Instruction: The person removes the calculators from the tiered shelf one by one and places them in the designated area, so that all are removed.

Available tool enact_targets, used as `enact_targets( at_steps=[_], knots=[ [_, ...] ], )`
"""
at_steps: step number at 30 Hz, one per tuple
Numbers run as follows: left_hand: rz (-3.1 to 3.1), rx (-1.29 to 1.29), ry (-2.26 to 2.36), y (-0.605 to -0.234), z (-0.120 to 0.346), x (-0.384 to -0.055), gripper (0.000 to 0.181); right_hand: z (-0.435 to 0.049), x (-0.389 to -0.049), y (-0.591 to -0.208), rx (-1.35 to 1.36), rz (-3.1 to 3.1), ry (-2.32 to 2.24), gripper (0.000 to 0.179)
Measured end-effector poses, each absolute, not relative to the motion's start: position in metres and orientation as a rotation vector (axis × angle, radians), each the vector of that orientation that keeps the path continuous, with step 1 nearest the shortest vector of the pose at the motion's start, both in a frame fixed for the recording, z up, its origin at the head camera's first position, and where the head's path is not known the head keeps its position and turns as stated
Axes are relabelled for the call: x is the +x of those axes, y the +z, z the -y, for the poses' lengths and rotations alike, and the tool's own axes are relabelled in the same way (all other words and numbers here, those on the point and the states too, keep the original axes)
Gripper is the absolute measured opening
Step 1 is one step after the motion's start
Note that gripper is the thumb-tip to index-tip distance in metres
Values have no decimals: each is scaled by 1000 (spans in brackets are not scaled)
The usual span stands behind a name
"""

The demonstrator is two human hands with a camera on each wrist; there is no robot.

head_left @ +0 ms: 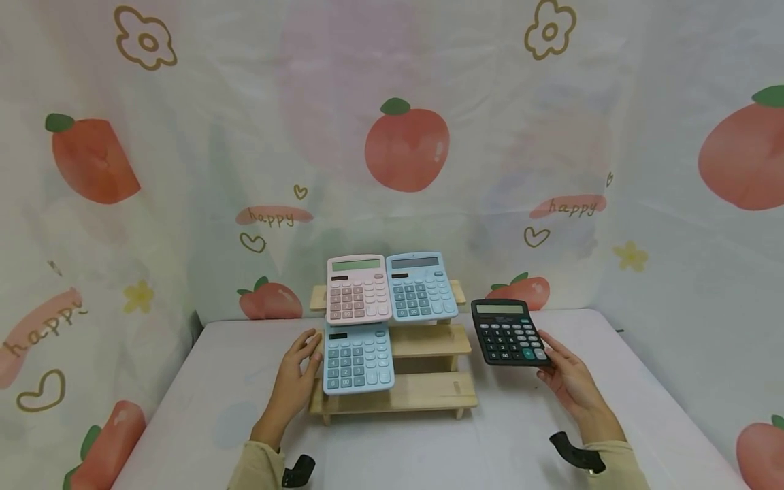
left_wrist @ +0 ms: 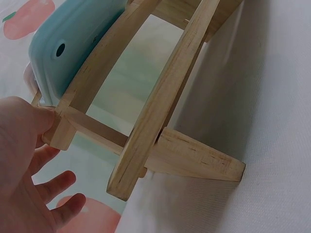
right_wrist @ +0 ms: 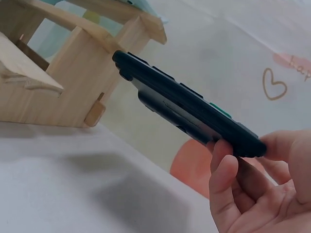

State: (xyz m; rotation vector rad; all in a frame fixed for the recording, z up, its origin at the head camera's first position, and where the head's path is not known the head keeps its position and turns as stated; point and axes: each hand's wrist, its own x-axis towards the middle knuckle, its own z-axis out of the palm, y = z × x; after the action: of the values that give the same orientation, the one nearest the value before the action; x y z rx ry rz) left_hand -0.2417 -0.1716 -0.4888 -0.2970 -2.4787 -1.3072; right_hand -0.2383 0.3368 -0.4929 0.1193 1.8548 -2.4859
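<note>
A black calculator [head_left: 510, 332] is held by its lower right corner in my right hand [head_left: 569, 382], above the table to the right of a tiered wooden rack [head_left: 429, 395]. In the right wrist view the calculator [right_wrist: 189, 104] appears edge-on, thumb above and fingers [right_wrist: 224, 170] beneath. With thumb and forefinger my left hand [head_left: 295, 378] grips the left end of the rack's middle shelf [left_wrist: 60, 133]; its other fingers are spread. A pink calculator [head_left: 358, 289] and a blue calculator [head_left: 421, 286] stand side by side on the top shelf. Another blue calculator [head_left: 358, 358] leans below the pink one.
The rack stands on a white-covered table [head_left: 239, 381]. Behind and beside it hangs a pale curtain [head_left: 404, 54] printed with fruit, hearts and flowers. A black strap piece [head_left: 578, 454] shows at the right wrist, another [head_left: 299, 471] at the left.
</note>
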Motion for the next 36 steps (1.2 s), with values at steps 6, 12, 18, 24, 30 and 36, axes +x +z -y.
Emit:
enact_targets(
  at_steps=[6,12,18,24,30,36],
  knots=[
    [2488,-311,-1290,-493,174,-245,44,-335,-243,-504,214,-1946,-2346,43],
    [2497,-304,-1295,-493,174,-245,45,-330,-247,-510,285,-1955,-2268,52],
    [2475,-310,-1281,-492,173,-243,44,-326,-249,-514,327,-1939,-2259,50],
    [2477,-294,-1294,-492,172,-242,44,-320,-250,-517,339,-1948,-2221,52],
    [2472,-301,-1304,-492,172,-242,45,-318,-248,-518,332,-1947,-2185,52],
    [2483,-284,-1325,-491,172,-241,45,-318,-248,-518,328,-1928,-2181,53]
  ],
)
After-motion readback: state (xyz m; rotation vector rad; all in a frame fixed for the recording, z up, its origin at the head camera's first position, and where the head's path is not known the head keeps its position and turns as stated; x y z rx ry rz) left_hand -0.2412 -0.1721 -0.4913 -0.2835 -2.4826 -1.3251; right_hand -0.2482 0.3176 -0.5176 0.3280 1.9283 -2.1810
